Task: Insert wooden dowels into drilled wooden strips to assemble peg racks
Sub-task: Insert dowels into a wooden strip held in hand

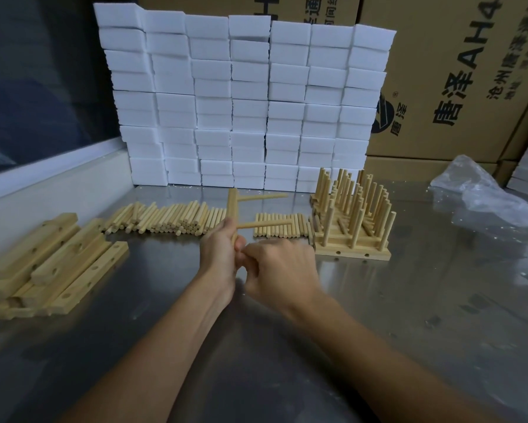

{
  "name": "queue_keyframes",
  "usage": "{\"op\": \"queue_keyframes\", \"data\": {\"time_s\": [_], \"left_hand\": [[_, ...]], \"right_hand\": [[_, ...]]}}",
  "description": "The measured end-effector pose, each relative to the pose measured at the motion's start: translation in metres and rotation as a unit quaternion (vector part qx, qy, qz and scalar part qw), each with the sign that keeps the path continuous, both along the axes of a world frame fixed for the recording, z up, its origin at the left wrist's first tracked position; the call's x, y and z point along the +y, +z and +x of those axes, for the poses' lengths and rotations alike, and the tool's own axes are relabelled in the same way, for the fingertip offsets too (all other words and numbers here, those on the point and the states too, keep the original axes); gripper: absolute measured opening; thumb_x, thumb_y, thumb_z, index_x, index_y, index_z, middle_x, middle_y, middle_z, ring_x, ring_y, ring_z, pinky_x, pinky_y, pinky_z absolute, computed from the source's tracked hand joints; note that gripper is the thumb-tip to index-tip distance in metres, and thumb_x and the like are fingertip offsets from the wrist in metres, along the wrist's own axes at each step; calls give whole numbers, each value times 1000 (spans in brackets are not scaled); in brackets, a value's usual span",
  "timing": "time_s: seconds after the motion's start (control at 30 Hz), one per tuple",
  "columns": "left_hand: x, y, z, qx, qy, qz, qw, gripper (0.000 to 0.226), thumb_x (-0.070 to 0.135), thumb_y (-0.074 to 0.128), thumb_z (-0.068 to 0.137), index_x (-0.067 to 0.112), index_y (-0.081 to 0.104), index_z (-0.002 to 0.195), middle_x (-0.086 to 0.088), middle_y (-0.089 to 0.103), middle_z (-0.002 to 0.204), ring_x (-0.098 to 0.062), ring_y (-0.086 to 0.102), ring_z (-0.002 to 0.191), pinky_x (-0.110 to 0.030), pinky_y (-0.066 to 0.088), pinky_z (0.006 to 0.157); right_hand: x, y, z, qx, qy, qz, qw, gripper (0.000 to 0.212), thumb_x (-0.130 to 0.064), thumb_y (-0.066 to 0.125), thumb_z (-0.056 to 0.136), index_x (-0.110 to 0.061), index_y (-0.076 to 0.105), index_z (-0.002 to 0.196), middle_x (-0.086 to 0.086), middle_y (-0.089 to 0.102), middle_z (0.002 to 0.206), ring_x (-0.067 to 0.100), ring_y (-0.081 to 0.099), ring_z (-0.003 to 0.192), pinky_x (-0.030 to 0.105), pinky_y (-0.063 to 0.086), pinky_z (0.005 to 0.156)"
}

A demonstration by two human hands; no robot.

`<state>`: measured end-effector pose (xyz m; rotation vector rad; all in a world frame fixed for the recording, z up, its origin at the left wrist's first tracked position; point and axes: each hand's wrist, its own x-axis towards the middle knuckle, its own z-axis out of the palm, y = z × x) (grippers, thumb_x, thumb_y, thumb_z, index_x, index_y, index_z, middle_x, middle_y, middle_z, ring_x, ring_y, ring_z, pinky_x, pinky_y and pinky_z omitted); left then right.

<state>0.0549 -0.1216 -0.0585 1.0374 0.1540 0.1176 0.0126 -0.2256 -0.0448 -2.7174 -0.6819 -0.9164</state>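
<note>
Standing upright above the metal table (378, 315), the wooden strip (232, 206) carries two dowels (264, 224) jutting rightward from its holes. The left hand (218, 254) grips its lower end with curled fingers. The right hand (282, 270) is closed against the strip's base; what it pinches is hidden. Loose dowels (165, 219) lie behind, drilled strips (52, 264) left, finished racks (352, 221) right.

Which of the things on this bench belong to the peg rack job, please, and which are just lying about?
Job:
strip in hand, held by the left hand
right hand
loose dowels
drilled strips
finished racks

Lying about:
white foam blocks
cardboard boxes
plastic bag
</note>
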Motion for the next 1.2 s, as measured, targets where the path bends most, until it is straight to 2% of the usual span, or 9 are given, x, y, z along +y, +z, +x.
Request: {"op": "queue_keyframes", "data": {"time_s": [0.2, 0.4, 0.53, 0.63, 0.73, 0.87, 0.97, 1.1, 1.2], "left_hand": [[1, 1, 0, 6, 6, -3, 1000, 34, 23, 49, 102, 19, 43, 69, 5, 32, 50, -7, 27, 39, -22, 23, 40], [-5, -4, 1, -82, 20, 93, 992, 39, 20, 46, 104, 19, 45, 65, 4, 31, 54, -8, 28, 45, -19, 23, 40], [-6, -6, 2, -29, 8, 22, 999, 38, 21, 48, 102, 20, 49, 64, 5, 34, 50, -8, 29, 41, -18, 25, 39], [-4, -5, 1, -41, 18, 47, 998, 37, 23, 48, 102, 22, 53, 66, 6, 34, 52, -7, 30, 43, -18, 27, 39], [-6, -4, -2, -80, 24, 92, 992, 42, 22, 48, 103, 24, 56, 62, 4, 31, 57, -7, 30, 48, -19, 25, 43], [-11, -2, -7, -115, 27, 144, 982, 39, 19, 44, 105, 23, 49, 66, 3, 29, 58, -7, 27, 49, -17, 22, 40], [-14, -3, -10, -119, 26, 159, 980, 36, 19, 44, 105, 17, 53, 69, 2, 29, 60, -11, 27, 50, -18, 23, 39], [-16, -4, -9, -120, 30, 173, 977, 31, 21, 44, 105, -7, 51, 116, 6, 35, 60, -25, 29, 48, -21, 29, 39], [-16, -4, -9, -136, 21, 164, 977, 31, 22, 44, 105, 18, 67, 85, 5, 31, 58, -10, 29, 50, -23, 25, 39]], "right_hand": [[8, 3, -4, -9, -23, 5, 1000, 16, -29, 58, 73, -21, 59, 59, -3, 55, 47, 17, 43, 39, 19, 8, 47], [3, 3, 8, 189, -52, 171, 966, 33, -30, 55, 85, -15, 58, 56, 2, 59, 58, 25, 58, 65, 28, 38, 52], [-3, -1, 2, 17, 5, 13, 1000, 22, -25, 55, 84, -18, 68, 67, -2, 61, 56, 22, 50, 49, 27, 38, 50], [2, 1, 3, 60, -14, 50, 997, 28, -31, 51, 87, -18, 60, 63, -2, 57, 55, 23, 52, 52, 27, 36, 52], [2, 0, 8, 172, -56, 160, 970, 35, -31, 53, 86, -14, 53, 56, 3, 55, 56, 25, 55, 62, 30, 38, 53], [-4, 9, 10, 293, -35, 246, 923, 35, -32, 55, 89, -8, 74, 71, 2, 58, 55, 17, 55, 60, 30, 47, 59], [-6, 13, 10, 355, -29, 288, 889, 37, -33, 57, 91, -17, 76, 64, -5, 66, 54, 15, 60, 64, 30, 49, 62], [-10, 19, 9, 435, -36, 324, 839, 33, -27, 55, 91, -19, 66, 61, -14, 50, 37, 6, 43, 51, 20, 31, 47], [-11, 19, 10, 426, -26, 330, 842, 32, -28, 57, 91, -18, 69, 62, -13, 53, 39, 7, 47, 55, 21, 35, 52]]}}
